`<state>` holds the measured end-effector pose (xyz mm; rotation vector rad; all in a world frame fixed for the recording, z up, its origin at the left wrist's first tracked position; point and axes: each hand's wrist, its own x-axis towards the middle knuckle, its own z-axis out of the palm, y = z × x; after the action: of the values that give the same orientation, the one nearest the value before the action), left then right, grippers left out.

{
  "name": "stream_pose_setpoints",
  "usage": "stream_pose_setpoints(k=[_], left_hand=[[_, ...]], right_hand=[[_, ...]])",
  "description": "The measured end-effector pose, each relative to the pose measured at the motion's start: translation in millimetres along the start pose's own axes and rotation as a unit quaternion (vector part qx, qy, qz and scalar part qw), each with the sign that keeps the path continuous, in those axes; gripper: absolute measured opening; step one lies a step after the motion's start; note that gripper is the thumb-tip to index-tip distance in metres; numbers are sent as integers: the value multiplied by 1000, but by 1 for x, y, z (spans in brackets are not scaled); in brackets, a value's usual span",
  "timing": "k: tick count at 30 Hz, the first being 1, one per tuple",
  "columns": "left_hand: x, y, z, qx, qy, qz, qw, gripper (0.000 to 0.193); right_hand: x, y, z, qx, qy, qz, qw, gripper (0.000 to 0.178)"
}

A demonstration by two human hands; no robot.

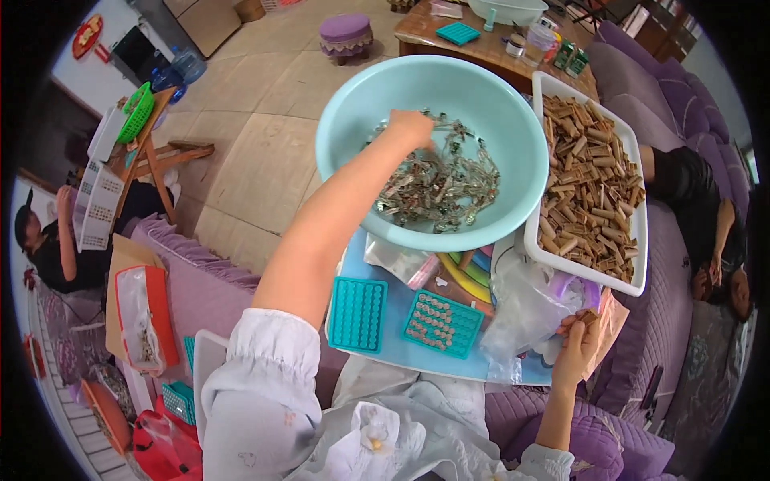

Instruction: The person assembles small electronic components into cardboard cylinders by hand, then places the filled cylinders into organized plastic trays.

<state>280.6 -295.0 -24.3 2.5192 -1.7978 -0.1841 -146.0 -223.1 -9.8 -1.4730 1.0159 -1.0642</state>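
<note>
My left hand reaches into a wide light-blue basin, its fingers curled at the edge of a heap of small shiny, clear and dark pieces. What those fingers hold, if anything, is hidden. Near the table's right corner, my right hand pinches a small brown piece, similar to those in the white tray. Between my arms lie two teal gridded trays: one with bare compartments, the other a tray partly filled with small round pinkish-brown pieces.
A white tray heaped with brown tube-like pieces stands right of the basin. Clear plastic bags lie on the small blue table. One person sits at far left, another on the purple sofa at right.
</note>
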Motion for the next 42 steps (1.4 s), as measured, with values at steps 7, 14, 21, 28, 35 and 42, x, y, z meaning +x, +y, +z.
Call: stream_pose_setpoints(k=[7,14,21,28,35,42], left_hand=[[-3,-39,-58,-371,-92,-11,924,23],[-55,-38,-133,-597,-37,-11,801,19],[-50,-48,-111,-51,-68,63,994,22],[-69,-19,-113,-478,-100,-39,872,19],[-77,-21,-112,-515,-21,48,856,14],[-96,0,-116,-475,59,40,877,18]], right_hand=[[-3,-3,0,-17,-24,-2,1000,13],[-8,-1,1,17,-40,3,999,15],[-20,-4,3,0,-37,-2,999,15],[-25,3,-13,17,-13,12,1000,15],[-28,7,-21,18,5,20,1000,14],[-32,9,-30,20,-3,8,1000,14]])
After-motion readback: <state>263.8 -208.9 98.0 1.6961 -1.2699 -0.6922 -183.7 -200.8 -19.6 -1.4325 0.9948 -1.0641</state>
